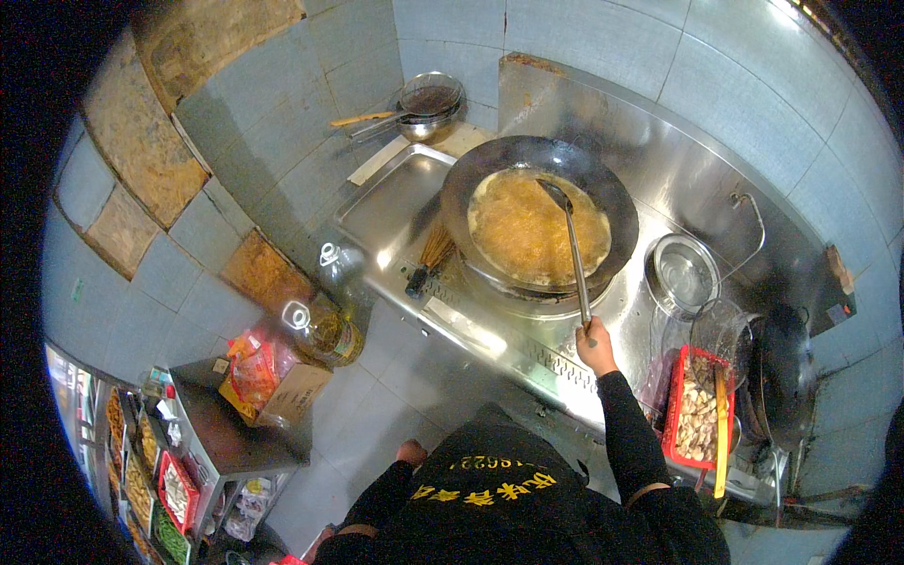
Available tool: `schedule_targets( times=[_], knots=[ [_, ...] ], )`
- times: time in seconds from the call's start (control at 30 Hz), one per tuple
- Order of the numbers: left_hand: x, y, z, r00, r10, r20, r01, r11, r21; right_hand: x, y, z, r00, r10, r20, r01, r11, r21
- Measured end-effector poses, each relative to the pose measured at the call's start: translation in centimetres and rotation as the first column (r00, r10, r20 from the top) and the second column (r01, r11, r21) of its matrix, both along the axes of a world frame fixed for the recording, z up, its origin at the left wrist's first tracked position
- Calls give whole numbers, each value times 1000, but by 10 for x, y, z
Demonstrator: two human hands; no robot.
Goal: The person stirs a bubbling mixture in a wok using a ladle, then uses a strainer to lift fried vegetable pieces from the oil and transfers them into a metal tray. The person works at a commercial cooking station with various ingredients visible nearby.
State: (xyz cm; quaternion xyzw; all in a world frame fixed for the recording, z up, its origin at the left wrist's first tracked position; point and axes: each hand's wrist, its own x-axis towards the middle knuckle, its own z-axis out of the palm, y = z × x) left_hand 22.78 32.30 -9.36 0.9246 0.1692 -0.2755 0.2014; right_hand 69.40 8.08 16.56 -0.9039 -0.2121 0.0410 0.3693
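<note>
My right hand (pixel 596 347) grips the end of a long metal ladle handle (pixel 576 254). The bowl of this ladle (pixel 556 195) rests in bubbling golden-brown liquid (pixel 526 226), near its far side. That liquid fills the lower part of a large dark wok (pixel 462 162) set on the stainless-steel stove (pixel 487 339). Low beside my black apron (pixel 494 494), my left hand (pixel 412 452) hangs away from the stove; its fingers are too small and partly hidden to read. A bamboo wok brush (pixel 431 258) lies against the wok's left side.
Left of the wok sits a steel tray (pixel 395 191), with strainers over a bowl (pixel 429 106) behind. Rightward are a water-filled pot (pixel 684 272), a red basket of sliced food (pixel 696 417) under a yellow-handled strainer (pixel 721 431), and another wok (pixel 784 381). Oil bottles (pixel 328 335) stand left.
</note>
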Motion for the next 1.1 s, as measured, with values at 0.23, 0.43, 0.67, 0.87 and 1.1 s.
schedule_targets(
  times=[0.23, 0.43, 0.67, 0.87, 1.1],
  knots=[
    [4, -2, 0, 939, 310, -151, -321, 946, -54, 25, -15, 21, 998, 8, 54, -16, 990, 140],
    [-2, -1, -30, 865, 489, -115, -500, 860, -103, 78, -33, 52, 995, -77, 65, 72, 995, 71],
    [-2, -2, -39, 848, 522, -96, -530, 841, -111, 63, -14, 80, 589, 152, -793, 212, 919, 334],
    [-13, -3, -27, 789, 607, -97, -614, 773, -158, 42, 25, 74, 200, 420, -885, 367, 806, 465],
    [-8, -8, 1, 862, 423, -280, -441, 898, 0, 30, 51, 67, -104, 666, -739, 507, 675, 537]
  ],
)
